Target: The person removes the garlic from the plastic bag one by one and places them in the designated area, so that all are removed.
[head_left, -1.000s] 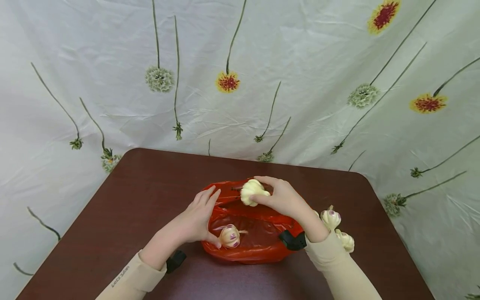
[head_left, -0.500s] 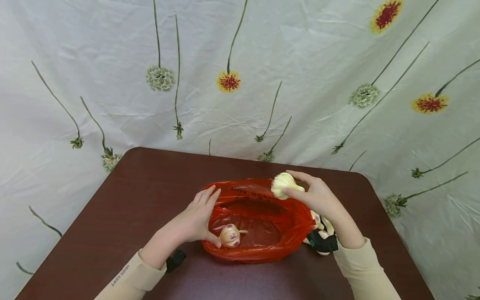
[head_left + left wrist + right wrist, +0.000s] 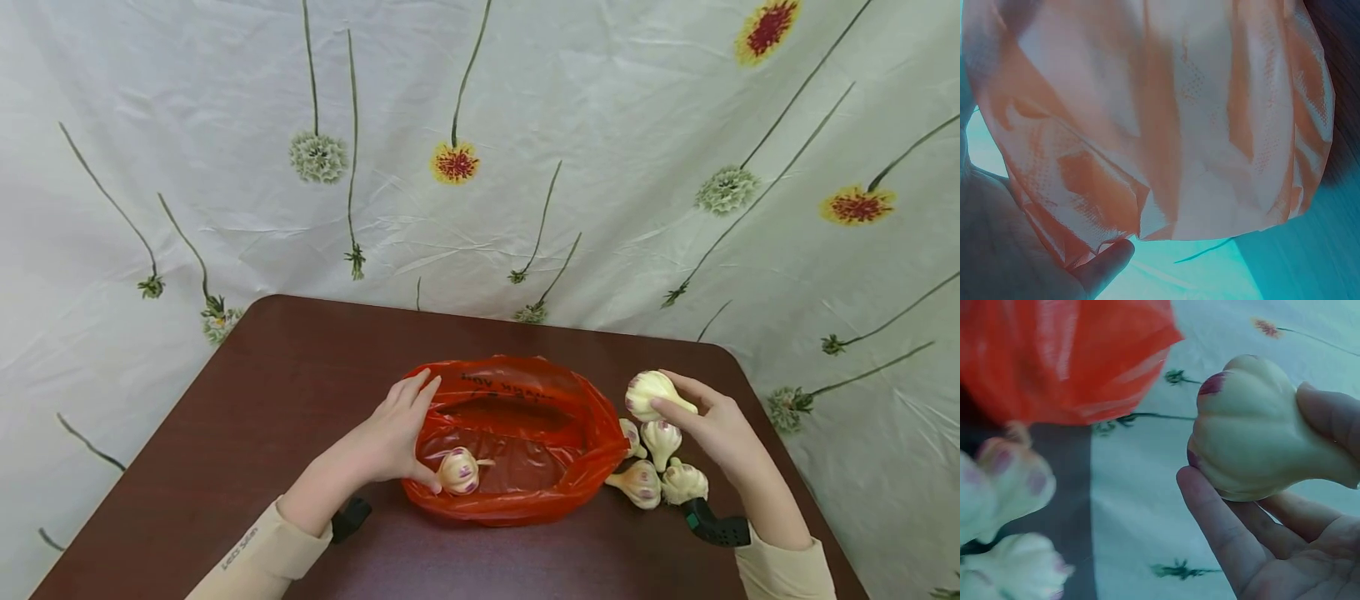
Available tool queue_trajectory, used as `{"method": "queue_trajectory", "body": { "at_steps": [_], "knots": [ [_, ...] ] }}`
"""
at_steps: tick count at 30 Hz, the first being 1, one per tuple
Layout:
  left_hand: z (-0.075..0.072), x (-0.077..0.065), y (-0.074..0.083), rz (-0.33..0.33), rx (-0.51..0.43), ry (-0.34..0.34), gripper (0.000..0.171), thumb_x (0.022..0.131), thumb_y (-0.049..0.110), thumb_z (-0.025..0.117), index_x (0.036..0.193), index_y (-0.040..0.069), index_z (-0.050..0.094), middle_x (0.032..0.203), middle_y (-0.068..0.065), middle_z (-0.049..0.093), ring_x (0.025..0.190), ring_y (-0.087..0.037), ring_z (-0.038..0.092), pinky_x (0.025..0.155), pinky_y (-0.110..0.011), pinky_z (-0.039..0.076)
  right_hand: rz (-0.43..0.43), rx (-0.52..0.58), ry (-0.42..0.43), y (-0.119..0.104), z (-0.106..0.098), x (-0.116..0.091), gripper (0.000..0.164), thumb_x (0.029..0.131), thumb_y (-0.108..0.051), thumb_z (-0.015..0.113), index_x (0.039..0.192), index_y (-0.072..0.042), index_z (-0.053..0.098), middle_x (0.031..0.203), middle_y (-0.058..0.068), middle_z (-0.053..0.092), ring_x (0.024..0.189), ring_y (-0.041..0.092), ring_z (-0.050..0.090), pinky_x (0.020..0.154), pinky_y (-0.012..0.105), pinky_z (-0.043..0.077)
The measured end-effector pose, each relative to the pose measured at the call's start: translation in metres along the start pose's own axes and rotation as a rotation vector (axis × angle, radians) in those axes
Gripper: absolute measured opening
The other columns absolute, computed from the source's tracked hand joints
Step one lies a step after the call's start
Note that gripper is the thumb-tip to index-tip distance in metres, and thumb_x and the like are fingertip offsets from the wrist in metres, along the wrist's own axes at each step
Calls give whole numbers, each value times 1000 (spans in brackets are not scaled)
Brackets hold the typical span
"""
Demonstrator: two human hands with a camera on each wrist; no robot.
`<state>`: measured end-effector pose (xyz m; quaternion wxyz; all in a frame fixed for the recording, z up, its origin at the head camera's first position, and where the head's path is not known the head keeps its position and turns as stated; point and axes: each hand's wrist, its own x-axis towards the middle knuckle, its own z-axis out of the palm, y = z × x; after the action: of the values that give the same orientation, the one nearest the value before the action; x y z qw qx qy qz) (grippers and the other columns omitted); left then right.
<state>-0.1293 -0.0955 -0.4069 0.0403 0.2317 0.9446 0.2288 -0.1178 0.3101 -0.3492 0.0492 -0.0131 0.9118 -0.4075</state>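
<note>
A red plastic bag (image 3: 592, 400) stands with its mouth wide on the table, and one garlic bulb (image 3: 459, 472) is visible inside at the left. My left hand (image 3: 390, 435) lies along the bag's left side, fingers spread and fairly straight, thumb tip at the rim near that bulb. In the left wrist view the thumb (image 3: 1110, 265) touches the lower edge of the bag (image 3: 1204, 156). To the right of the bag, my right hand (image 3: 708, 412) pinches another garlic bulb (image 3: 647, 394) between thumb and fingers. The right wrist view shows this held bulb (image 3: 1247, 431) close up.
Several garlic bulbs (image 3: 662, 440) lie grouped on the dark brown table (image 3: 330, 358), just right of the bag and below the right hand. A white cloth (image 3: 637, 100) with printed flowers hangs behind the table.
My right hand has carried the garlic bulb rightward from above the bag to over the group of bulbs. The left hand and the bag have stayed in place.
</note>
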Motion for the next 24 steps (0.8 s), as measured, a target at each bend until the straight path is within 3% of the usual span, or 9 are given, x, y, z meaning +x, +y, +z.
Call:
{"method": "queue_trajectory", "body": {
  "at_steps": [2, 5, 8, 11, 13, 16, 22, 24],
  "knots": [
    [0, 0, 0, -1, -4, -1, 129, 56, 44, 95, 152, -7, 24, 158, -30, 19, 144, -48, 20, 112, -64, 29, 27, 20, -2, 11, 0, -6, 67, 98, -45, 58, 152, -11, 37, 154, 20, 38, 134, 33, 47, 100, 51, 46],
    [0, 0, 0, -4, -7, -7, 129, 57, 43, 94, 152, -7, 23, 158, -30, 19, 144, -48, 19, 113, -63, 29, 58, 38, -5, 30, 4, -14, 64, 99, -42, 57, 152, -10, 38, 153, 20, 40, 121, 4, 53, 93, 36, 52],
    [0, 0, 0, -6, -7, -10, 129, 57, 43, 94, 152, -7, 23, 158, -30, 18, 144, -48, 19, 113, -63, 28, 106, 80, -15, 47, 12, -25, 64, 99, -41, 58, 152, -11, 37, 153, 18, 40, 113, -11, 45, 88, 30, 52],
    [-1, 0, 0, -11, -7, -13, 129, 57, 43, 94, 152, -7, 23, 159, -30, 18, 144, -48, 19, 113, -63, 28, 153, 102, -27, 60, 21, -34, 65, 98, -39, 60, 151, -11, 37, 152, 19, 42, 116, -5, 47, 89, 30, 51],
    [-1, 1, 0, -13, -6, -14, 129, 57, 44, 94, 152, -7, 23, 159, -30, 18, 144, -48, 19, 113, -63, 28, 182, 105, -35, 67, 29, -39, 65, 97, -37, 63, 151, -9, 38, 149, 20, 44, 119, 7, 52, 88, 31, 51],
    [0, 1, 0, -9, -3, -15, 130, 57, 44, 94, 152, -7, 23, 159, -30, 18, 144, -48, 19, 113, -63, 29, 193, 117, -22, 74, 40, -44, 63, 95, -32, 66, 148, -8, 43, 143, 20, 51, 110, 4, 57, 84, 27, 50],
    [0, 3, 1, -5, -1, -13, 130, 56, 44, 95, 152, -7, 23, 158, -30, 18, 144, -48, 19, 113, -63, 29, 195, 134, -39, 84, 54, -53, 61, 93, -29, 69, 146, -8, 47, 149, 17, 46, 131, 19, 46, 85, 22, 49],
    [0, 3, 0, -5, -1, -13, 130, 56, 44, 95, 152, -7, 23, 158, -30, 18, 144, -48, 19, 113, -63, 29, 189, 142, -54, 86, 58, -55, 61, 93, -28, 69, 146, -9, 48, 150, 15, 45, 134, 17, 44, 86, 22, 49]
  ]
}}
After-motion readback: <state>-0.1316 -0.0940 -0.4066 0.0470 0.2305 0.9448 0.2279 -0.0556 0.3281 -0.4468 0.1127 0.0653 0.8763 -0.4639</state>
